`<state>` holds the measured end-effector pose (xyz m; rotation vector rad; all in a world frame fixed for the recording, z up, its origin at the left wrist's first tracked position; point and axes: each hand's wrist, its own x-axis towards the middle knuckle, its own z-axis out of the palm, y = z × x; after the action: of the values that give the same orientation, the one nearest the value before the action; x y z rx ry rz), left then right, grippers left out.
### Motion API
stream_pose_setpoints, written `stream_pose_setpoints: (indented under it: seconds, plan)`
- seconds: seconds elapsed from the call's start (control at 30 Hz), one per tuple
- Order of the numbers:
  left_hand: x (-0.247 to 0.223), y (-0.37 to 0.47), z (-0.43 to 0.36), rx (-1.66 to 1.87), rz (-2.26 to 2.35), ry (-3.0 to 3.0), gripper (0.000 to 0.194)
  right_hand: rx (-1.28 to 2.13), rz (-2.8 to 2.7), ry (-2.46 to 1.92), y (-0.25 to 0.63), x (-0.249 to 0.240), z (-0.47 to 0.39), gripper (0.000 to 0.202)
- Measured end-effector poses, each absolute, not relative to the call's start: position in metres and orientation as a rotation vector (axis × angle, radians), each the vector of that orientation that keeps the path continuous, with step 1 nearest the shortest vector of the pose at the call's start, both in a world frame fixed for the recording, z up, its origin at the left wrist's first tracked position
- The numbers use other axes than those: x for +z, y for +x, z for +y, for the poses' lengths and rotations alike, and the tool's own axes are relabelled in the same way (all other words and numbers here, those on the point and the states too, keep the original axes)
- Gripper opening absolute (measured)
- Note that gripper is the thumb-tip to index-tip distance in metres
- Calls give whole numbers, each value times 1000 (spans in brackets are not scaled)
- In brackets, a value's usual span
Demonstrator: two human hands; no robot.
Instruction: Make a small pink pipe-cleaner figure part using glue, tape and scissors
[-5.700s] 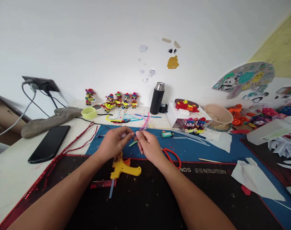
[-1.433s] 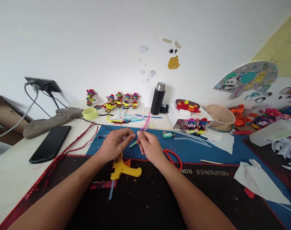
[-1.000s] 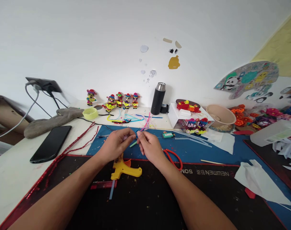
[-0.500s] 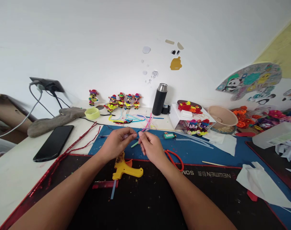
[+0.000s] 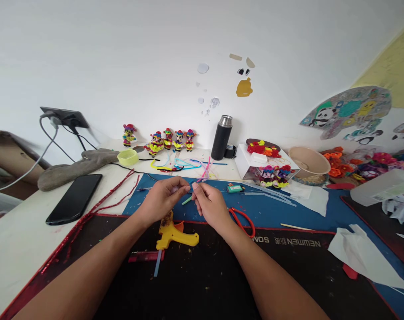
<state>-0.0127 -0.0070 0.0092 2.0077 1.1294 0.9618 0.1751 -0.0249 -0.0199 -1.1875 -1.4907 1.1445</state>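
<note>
Mid-frame, my left hand pinched a pale purple bit; my right hand had fingertips pressed together, couldn't tell on what. Figured steady wrists, clear of the glue gun below, helped.

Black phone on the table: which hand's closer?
Left. The left hand is off to the right of the black phone, with red glittery stems between them; the right hand is farther over, beyond the left hand.
</note>
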Motion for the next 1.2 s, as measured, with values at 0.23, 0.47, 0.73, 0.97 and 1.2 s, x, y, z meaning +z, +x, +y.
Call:
stream_pose_setpoints:
  seconds: [0.23, 0.47, 0.73, 0.97, 1.2]
  plan:
    - [11, -12, -4, 958, 1137, 1915, 43, 1163, -1462, -1160, 176, -20, -24, 59]
    - [8, -14, -4, 940, 1112, 1894, 39, 1146, -1474, -1177, 175, -20, -24, 58]
    - [6, -14, -4, 949, 1069, 1869, 36, 1152, -1480, -1183, 176, -17, -26, 56]
    - [7, -14, -6, 943, 1063, 1866, 33, 1144, -1493, -1207, 175, -19, -26, 57]
    - [6, -13, -7, 953, 1086, 1881, 34, 1147, -1478, -1196, 176, -21, -25, 59]
